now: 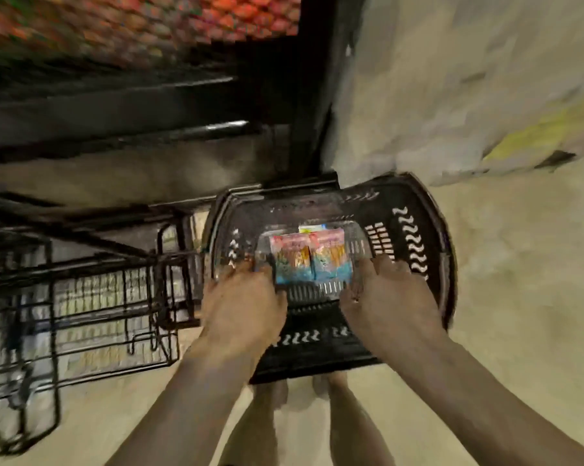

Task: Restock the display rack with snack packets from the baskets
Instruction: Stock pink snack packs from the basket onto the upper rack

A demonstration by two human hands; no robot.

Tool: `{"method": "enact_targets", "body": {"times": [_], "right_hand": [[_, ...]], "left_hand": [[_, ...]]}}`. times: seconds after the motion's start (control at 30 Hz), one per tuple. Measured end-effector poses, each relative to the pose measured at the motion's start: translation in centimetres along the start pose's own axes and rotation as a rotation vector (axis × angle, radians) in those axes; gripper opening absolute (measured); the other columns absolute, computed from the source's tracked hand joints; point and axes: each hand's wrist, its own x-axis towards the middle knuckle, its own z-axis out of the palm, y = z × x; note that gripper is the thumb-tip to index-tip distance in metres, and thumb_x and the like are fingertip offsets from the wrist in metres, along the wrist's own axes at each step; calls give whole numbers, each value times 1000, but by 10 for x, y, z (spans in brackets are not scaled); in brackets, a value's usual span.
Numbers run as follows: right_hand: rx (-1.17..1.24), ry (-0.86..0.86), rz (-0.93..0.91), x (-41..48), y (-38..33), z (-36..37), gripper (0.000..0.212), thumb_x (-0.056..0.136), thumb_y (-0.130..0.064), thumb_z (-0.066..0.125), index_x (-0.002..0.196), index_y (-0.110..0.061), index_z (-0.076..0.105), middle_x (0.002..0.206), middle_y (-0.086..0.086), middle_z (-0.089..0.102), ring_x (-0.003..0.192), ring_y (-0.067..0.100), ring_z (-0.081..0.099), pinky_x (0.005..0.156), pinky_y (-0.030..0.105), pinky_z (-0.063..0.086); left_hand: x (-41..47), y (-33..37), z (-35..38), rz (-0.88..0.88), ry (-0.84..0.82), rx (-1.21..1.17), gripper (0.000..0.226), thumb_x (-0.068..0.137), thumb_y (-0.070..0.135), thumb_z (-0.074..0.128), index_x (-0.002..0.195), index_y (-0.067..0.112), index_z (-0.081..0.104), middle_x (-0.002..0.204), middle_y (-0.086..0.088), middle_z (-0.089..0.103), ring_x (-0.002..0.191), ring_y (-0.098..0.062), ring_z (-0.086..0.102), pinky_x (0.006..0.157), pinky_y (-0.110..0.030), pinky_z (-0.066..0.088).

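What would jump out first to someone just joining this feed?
The bright pink-and-blue snack packets in the black basket on the floor at centre, with the left hand and right hand at either side of them; blur hides whether they grip. Next, the black wire rack at left and the blurred red-orange display at top left.

hands: 2, left hand point(243, 307) and right hand point(388, 297) | basket point(415, 237): 1, black, under the fingers | snack packets point(331, 260): 3, two pink-and-blue between the fingers, one part-hidden packet point(312, 228) just beyond | wire rack point(92, 297): 1, left of the fingers | bare feet point(277, 391): 2, blurred
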Motion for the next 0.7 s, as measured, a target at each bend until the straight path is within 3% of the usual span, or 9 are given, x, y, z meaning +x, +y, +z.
{"method": "enact_targets", "body": {"times": [0.1,0.2,0.43,0.57,0.7], "right_hand": [[0,-89,-42,57,13,72,50,96,-47,50,136,-16,51,136,12,55,123,33,54,96,44,48],[44,-149,-58,108,24,131,54,99,-47,51,144,-19,42,148,8,46,137,30,44,110,45,39],[59,-314,-39,215,37,244,62,100,-56,51,147,-19,37,149,11,42,139,34,39,115,52,35],[163,-318,45,259,42,290,74,95,-67,52,147,-19,34,146,13,44,133,35,44,109,51,42],[311,-270,176,282,47,322,96,89,-66,64,151,-6,22,150,20,34,136,37,41,114,49,40]], "left_hand": [[70,18,75,-20,-81,-1,44,101,49,49,137,25,53,136,0,57,132,-25,49,109,-41,41],[128,30,139,2,-100,-80,40,99,42,55,135,25,56,137,-1,56,130,-26,49,109,-45,44],[247,43,243,-96,-122,-226,34,96,36,64,128,22,62,132,-6,63,122,-28,59,103,-44,48],[295,37,284,-302,-41,-468,58,97,48,64,142,17,48,144,-10,52,130,-33,52,103,-45,45],[321,30,317,-393,16,-520,84,93,56,66,153,10,30,154,-16,38,137,-37,44,104,-48,44]]}}
